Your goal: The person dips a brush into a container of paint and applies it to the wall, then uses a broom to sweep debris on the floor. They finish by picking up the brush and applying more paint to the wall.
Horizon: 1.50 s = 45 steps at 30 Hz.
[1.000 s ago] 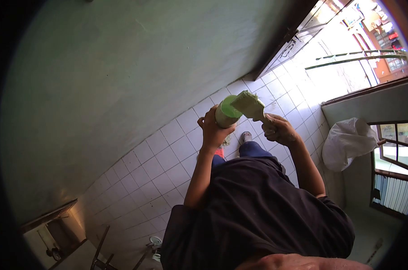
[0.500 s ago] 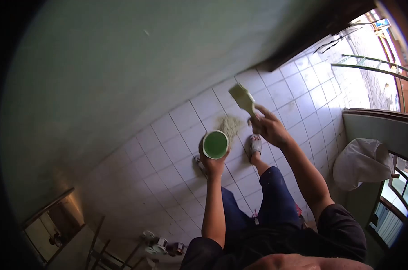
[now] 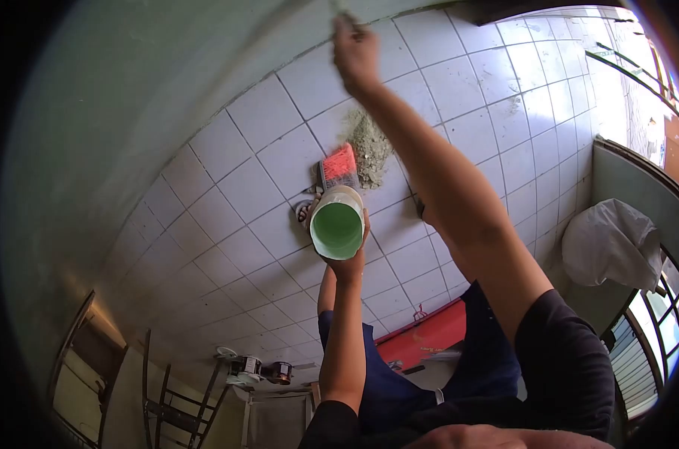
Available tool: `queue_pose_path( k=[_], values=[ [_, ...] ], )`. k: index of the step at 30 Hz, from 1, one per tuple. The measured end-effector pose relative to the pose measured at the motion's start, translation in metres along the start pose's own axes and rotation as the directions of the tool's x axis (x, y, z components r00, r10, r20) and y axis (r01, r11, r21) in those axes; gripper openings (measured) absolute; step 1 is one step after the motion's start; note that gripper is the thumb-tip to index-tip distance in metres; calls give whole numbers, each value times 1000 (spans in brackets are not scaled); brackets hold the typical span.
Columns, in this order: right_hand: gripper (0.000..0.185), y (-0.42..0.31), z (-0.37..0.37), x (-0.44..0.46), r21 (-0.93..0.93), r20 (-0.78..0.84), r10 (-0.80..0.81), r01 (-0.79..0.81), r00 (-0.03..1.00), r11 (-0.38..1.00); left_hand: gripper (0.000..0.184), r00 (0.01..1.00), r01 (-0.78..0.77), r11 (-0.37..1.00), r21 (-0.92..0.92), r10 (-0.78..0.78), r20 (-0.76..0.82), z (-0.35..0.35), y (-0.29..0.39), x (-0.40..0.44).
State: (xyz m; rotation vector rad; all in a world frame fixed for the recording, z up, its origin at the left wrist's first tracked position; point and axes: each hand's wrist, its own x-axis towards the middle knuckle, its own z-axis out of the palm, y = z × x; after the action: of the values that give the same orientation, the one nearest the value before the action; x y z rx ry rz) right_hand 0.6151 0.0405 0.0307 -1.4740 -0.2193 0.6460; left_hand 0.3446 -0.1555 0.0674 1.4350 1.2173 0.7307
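Nearest to the camera is the dark shirt [image 3: 579, 374] of the person, and below it the blue trousers [image 3: 489, 352]. In front of the body is the left hand [image 3: 345, 267], with its fingers closed around a cup [image 3: 342, 195]. The cup is held nearly upright, with its mouth turned up to the camera, so that its long axis goes down from the eyes to the floor. The inside is green, and at the bottom there seems to be green paint [image 3: 336, 232].

The right hand [image 3: 357, 56] is at the end of a stretched arm, well apart from the cup and farther from the body. Its fingers are curled around a pale tool [image 3: 339, 7], which is blurred and partly cut by the top edge. The tool points away from the person, on the side of the wall [image 3: 145, 105]. The right hand is therefore nearer to the wall, and the left hand with the cup is nearer to the body. Whether the tool touches the wall, I cannot tell.

Lower down, on the tiled floor [image 3: 265, 179], a red and grey brush [image 3: 339, 163] lies just beside a pile of pale crumbs [image 3: 369, 150]. Farther to the side there is a white sack [image 3: 613, 243], near a barred window [image 3: 639, 359].
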Motion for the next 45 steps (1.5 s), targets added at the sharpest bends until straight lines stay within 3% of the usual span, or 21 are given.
queue_pose_path(
  k=[2,5,7,9,12,13,14,17,20,22,24,26,27,30,32,33,35,38,39,40,45],
  values=[
    [36,24,53,-29,-199,102,-34,54,994,978,86,982,-168,963,213,183,-53,-4,-9,8],
    [38,30,90,-74,-160,342,125,-73,931,984,86,992,-49,985,166,67,-106,-6,-27,15],
    [39,39,83,-61,-74,344,65,-41,937,996,86,989,4,993,121,13,-146,-5,-34,20],
    [40,16,37,-14,-195,292,166,-111,942,975,87,988,-108,962,252,131,-79,-7,-34,23],
    [41,-21,-65,54,-243,259,37,28,965,970,88,983,-147,951,272,171,-67,-3,-25,26],
    [38,-32,-86,71,-318,85,37,-8,996,948,88,983,-147,953,264,171,-70,-2,-25,26],
    [48,-26,-140,109,-15,159,129,-128,979,992,82,973,-183,944,274,214,-86,-2,-26,26],
    [35,-46,-181,141,33,-245,12,-4,969,999,77,960,-220,940,259,256,-115,-3,-26,27],
    [29,-43,-148,147,146,-350,-35,91,936,985,76,960,-216,938,271,254,-116,-5,-22,29],
    [29,-46,-63,97,297,-182,12,43,983,954,76,961,-212,928,307,256,-109,-4,-22,29],
    [33,-24,0,53,-88,-261,-7,-17,965,996,85,972,-166,928,333,210,-101,-1,-23,27],
    [35,-14,52,-4,-216,-65,62,-74,996,974,85,981,-118,938,326,160,-106,0,-28,26],
    [28,-2,64,-29,-244,82,-114,131,990,961,84,987,-64,947,315,107,-120,2,-29,26],
    [39,-6,54,-36,-175,353,84,-23,932,984,83,978,-134,910,392,186,-97,1,-26,29],
    [36,-36,7,5,-307,264,32,52,964,950,83,976,-133,913,386,189,-110,5,-24,26],
    [32,-58,-23,27,-287,196,176,-115,965,951,84,976,-150,915,375,199,-94,5,-22,23],
    [30,-36,-98,94,-366,164,78,-12,983,931,84,974,-170,915,365,213,-82,2,-20,22],
    [40,-40,-198,161,7,-115,116,-116,987,993,85,953,-268,906,327,298,-45,-5,-20,24],
    [9,-24,-230,198,-52,-297,90,-110,951,993,85,955,-264,905,334,294,-43,-6,-20,25],
    [12,-22,-248,215,141,-224,131,-101,966,985,81,947,-283,881,378,319,-36,-5,-22,26],
    [29,-27,-65,99,124,-202,137,-113,970,986,81,954,-245,893,376,291,-67,4,-21,26]
  ],
)
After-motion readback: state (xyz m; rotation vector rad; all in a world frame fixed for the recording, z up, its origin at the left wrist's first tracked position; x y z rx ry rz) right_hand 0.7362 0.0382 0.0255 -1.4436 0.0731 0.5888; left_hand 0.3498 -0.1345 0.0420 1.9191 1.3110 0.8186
